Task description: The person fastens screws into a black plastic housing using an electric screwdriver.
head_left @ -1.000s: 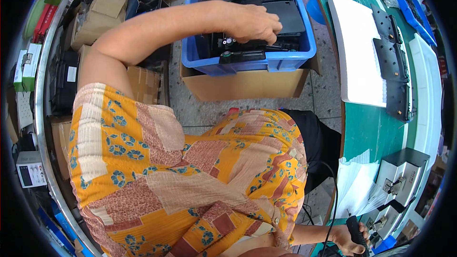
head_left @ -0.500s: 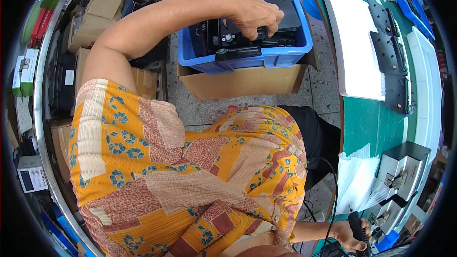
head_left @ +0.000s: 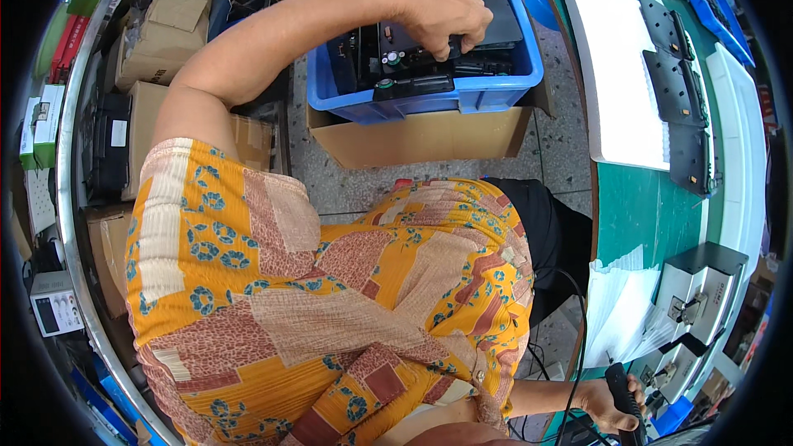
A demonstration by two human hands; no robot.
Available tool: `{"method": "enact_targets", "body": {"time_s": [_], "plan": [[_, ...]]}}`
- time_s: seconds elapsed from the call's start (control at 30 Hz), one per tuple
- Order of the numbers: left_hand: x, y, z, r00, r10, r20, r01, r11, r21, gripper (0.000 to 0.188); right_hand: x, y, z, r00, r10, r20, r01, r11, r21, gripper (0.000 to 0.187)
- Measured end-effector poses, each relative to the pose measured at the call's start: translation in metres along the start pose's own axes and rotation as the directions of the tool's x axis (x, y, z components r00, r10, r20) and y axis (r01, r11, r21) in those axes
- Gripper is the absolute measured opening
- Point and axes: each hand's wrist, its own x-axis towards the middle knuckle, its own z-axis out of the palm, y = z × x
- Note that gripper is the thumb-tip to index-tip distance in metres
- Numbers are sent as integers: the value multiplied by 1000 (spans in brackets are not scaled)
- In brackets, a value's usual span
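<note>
Blue plastic crate (head_left: 462, 99) sits on a brown cardboard box (head_left: 421, 136) on the floor, left of the green worktop (head_left: 640, 206); crate's right wall nearly meets the worktop's curved edge, tight there. More cardboard boxes (head_left: 157, 25) crowd the left side, so free floor is just the strip between the box and the person's lap. Crate is packed with black plastic device parts (head_left: 413, 58), little slack between them. Left hand (head_left: 442, 21) is reached across into the crate, fingers (head_left: 462, 37) curled down and clenched on the top edge of one black part near the crate's middle. Right hand (head_left: 607, 400) is low at the worktop's near edge, fingers wrapped round a black handheld tool (head_left: 624, 392) with a cable. On the worktop: white foam slab (head_left: 611, 74), black flat brackets (head_left: 673, 74) in a row, grey metal box unit (head_left: 702, 285), well apart from both hands.
</note>
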Motion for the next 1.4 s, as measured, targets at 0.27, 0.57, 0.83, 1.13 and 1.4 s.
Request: {"method": "enact_targets", "body": {"time_s": [0.27,0.57,0.83,1.13,1.4], "plan": [[37,-31,-22,846,187,499,-49,960,-277,42,-4,-4,0,1000,3,-15,-3,1000,14,72],[29,6,-2,964,-90,251,74,995,72,24,-2,-6,6,1000,-2,-15,1,999,-32,73],[10,14,1,979,41,200,-73,985,154,25,-5,-9,5,988,144,-57,-146,989,-25,69],[31,31,-25,981,136,-135,-135,991,16,27,-12,-12,2,983,156,-93,-156,988,5,69],[184,68,-33,672,14,-740,-104,992,-76,72,-9,-14,7,981,180,-72,-177,983,46,67]]}}
